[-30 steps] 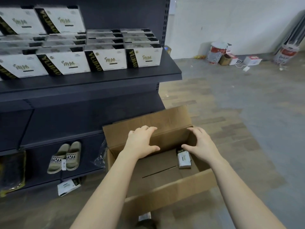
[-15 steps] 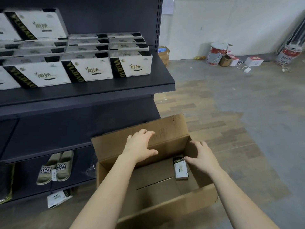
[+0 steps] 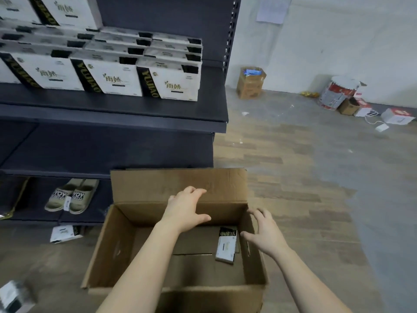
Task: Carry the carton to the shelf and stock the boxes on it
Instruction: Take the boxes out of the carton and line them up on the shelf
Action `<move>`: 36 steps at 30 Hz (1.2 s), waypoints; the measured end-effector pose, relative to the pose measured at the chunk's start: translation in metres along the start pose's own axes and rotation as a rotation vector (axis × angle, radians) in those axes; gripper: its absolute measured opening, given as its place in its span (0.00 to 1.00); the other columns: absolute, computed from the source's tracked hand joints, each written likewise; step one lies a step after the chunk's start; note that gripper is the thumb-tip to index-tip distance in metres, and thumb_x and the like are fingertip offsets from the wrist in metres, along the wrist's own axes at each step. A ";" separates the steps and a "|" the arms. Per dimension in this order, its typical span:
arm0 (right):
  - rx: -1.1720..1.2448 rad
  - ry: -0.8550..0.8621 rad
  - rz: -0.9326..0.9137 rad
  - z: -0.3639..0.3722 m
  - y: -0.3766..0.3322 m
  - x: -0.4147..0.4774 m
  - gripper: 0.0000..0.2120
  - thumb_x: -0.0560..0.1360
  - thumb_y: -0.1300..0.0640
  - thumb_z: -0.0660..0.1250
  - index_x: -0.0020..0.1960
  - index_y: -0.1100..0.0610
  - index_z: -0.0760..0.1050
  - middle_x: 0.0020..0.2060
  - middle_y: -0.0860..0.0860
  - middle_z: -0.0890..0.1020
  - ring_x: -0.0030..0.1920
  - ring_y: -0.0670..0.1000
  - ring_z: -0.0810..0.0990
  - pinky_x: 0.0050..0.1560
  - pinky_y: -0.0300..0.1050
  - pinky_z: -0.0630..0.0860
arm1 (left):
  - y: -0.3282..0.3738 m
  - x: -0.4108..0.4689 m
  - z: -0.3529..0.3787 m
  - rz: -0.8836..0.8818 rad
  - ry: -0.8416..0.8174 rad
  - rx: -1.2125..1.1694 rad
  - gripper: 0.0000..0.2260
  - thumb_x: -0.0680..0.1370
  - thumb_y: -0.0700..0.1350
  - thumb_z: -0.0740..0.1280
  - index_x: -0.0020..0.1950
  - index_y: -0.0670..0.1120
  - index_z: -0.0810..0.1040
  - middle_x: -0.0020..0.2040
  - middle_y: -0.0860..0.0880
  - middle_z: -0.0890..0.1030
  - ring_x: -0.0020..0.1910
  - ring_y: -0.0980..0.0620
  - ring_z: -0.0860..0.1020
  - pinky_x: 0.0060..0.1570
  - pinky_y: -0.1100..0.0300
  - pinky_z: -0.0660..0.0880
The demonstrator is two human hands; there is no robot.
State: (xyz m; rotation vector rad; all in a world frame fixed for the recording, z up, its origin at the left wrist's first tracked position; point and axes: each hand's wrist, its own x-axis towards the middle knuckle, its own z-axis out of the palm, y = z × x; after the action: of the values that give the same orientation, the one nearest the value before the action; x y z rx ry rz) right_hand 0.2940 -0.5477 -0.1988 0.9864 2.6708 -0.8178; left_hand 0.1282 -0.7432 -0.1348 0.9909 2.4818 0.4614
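An open brown carton (image 3: 126,240) sits on the floor in front of the dark shelf (image 3: 135,109). One white and black box (image 3: 226,245) leans against the carton's right inner wall. My left hand (image 3: 185,208) rests with spread fingers on the carton's far flap. My right hand (image 3: 264,231) hovers with fingers spread over the right wall, just beside the box, holding nothing. Several matching white boxes (image 3: 173,82) stand in rows on the shelf above.
A pair of beige slippers (image 3: 72,195) lies on the lowest shelf. A white box (image 3: 65,232) lies on the floor by the shelf. A small carton (image 3: 250,83), paint cans (image 3: 338,91) and small boxes line the far wall.
The view has moved closer and to the left of the carton. My right hand has lifted off the right wall and spread its fingers. My left hand stays on the far flap.
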 end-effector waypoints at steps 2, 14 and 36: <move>-0.025 -0.042 -0.042 -0.002 0.009 0.005 0.34 0.70 0.46 0.73 0.73 0.46 0.64 0.75 0.50 0.59 0.73 0.54 0.64 0.67 0.48 0.68 | 0.007 -0.001 0.013 -0.054 0.010 -0.023 0.33 0.74 0.58 0.71 0.76 0.56 0.62 0.73 0.52 0.66 0.70 0.50 0.68 0.71 0.47 0.62; 0.046 -0.281 -0.047 0.028 0.035 0.035 0.34 0.71 0.49 0.74 0.73 0.52 0.64 0.68 0.52 0.66 0.67 0.51 0.69 0.60 0.38 0.65 | 0.002 -0.017 0.063 -0.246 -0.024 -0.083 0.34 0.73 0.58 0.71 0.76 0.55 0.62 0.73 0.51 0.66 0.70 0.49 0.67 0.68 0.50 0.62; -0.153 -0.391 0.173 0.239 0.121 0.165 0.39 0.72 0.44 0.72 0.76 0.51 0.58 0.74 0.56 0.57 0.70 0.59 0.68 0.66 0.49 0.65 | -0.102 0.079 0.248 -0.192 -0.092 -0.025 0.34 0.75 0.59 0.70 0.77 0.56 0.60 0.72 0.52 0.66 0.71 0.49 0.66 0.69 0.50 0.62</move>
State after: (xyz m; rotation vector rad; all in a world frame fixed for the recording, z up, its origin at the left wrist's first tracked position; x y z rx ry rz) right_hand 0.2411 -0.5136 -0.5073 0.8980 2.2452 -0.6775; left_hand 0.1428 -0.7212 -0.4129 0.7374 2.4520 0.3762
